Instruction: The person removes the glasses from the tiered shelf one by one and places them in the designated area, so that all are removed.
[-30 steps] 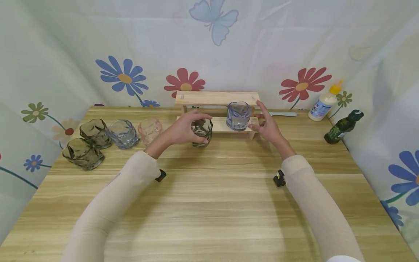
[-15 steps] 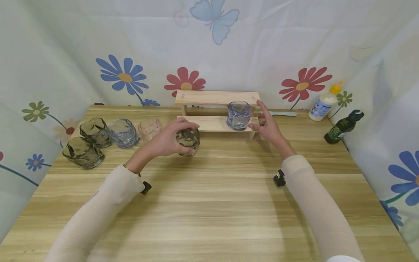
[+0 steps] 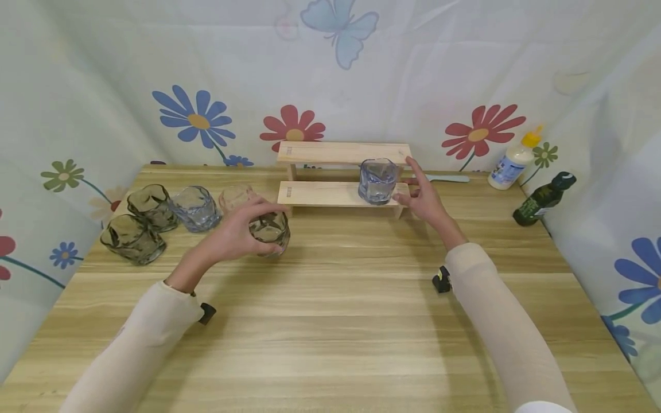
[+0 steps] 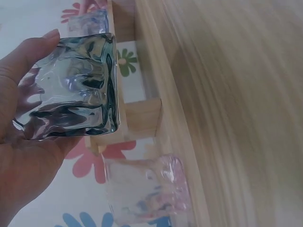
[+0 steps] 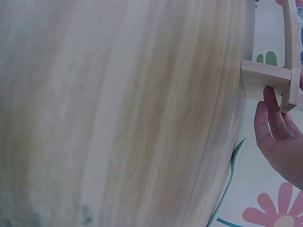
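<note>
My left hand (image 3: 232, 232) grips a smoky grey-brown drinking glass (image 3: 272, 230) between thumb and fingers, in front of the shelf's left end. In the left wrist view the glass (image 4: 71, 90) is close up, its faceted wall between the fingers. A two-tier wooden shelf (image 3: 320, 194) stands at the back of the table. On the right part of its lower board sits a bluish glass (image 3: 378, 182). My right hand (image 3: 426, 201) holds the shelf's right end, the thumb beside that glass. In the right wrist view, fingertips (image 5: 269, 97) reach under the board near its leg.
To the left stand two more smoky glasses (image 3: 133, 244), a light blue glass (image 3: 196, 209) and a pink glass (image 3: 234, 196), partly hidden by my left hand. A yellow-capped bottle (image 3: 508, 166), a dark green bottle (image 3: 539, 203) and a pale blue flat-handled utensil (image 3: 449, 179) lie or stand at right.
My left hand has carried the smoky glass left and toward me, away from the shelf's lower board. The right hand and the bluish glass stay in place.
</note>
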The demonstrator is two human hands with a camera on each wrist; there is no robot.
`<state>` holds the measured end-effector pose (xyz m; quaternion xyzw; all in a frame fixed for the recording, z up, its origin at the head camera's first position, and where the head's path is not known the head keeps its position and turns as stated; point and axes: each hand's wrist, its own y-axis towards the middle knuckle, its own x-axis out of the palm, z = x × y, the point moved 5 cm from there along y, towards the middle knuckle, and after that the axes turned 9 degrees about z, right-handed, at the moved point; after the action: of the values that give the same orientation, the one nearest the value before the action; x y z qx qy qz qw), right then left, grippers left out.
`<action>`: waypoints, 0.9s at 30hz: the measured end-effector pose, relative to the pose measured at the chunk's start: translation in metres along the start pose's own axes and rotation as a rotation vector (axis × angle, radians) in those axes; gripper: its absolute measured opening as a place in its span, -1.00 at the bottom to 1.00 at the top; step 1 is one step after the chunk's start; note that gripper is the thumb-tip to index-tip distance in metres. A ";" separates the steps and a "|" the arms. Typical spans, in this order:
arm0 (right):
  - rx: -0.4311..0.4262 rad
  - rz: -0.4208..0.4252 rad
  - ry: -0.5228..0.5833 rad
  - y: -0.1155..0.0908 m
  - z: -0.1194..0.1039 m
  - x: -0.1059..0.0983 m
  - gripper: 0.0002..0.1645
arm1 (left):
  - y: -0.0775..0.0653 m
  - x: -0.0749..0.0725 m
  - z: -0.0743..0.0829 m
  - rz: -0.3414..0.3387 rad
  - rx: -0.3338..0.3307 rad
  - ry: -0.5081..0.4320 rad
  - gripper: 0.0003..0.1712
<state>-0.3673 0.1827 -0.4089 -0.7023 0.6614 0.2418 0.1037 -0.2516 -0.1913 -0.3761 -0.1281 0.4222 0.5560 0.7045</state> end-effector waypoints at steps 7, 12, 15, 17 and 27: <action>-0.019 0.028 -0.021 0.005 0.012 0.001 0.16 | -0.018 -0.013 -0.019 0.031 -0.044 -0.020 -0.14; -0.023 0.024 -0.015 0.005 0.012 0.001 0.15 | -0.031 -0.025 -0.029 0.068 -0.053 -0.006 -0.10; -0.019 0.027 -0.010 0.005 0.012 0.000 0.16 | -0.038 -0.032 -0.037 0.091 -0.059 0.020 -0.10; -0.019 0.028 -0.011 0.005 0.012 0.000 0.16 | -0.043 -0.036 -0.043 0.108 -0.061 0.027 -0.13; -0.024 0.024 0.004 0.003 0.010 0.000 0.16 | -0.069 -0.055 -0.070 0.135 -0.144 0.099 -0.13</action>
<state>-0.3724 0.1865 -0.4171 -0.6961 0.6671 0.2495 0.0911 -0.2229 -0.2982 -0.3984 -0.1770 0.4231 0.6241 0.6326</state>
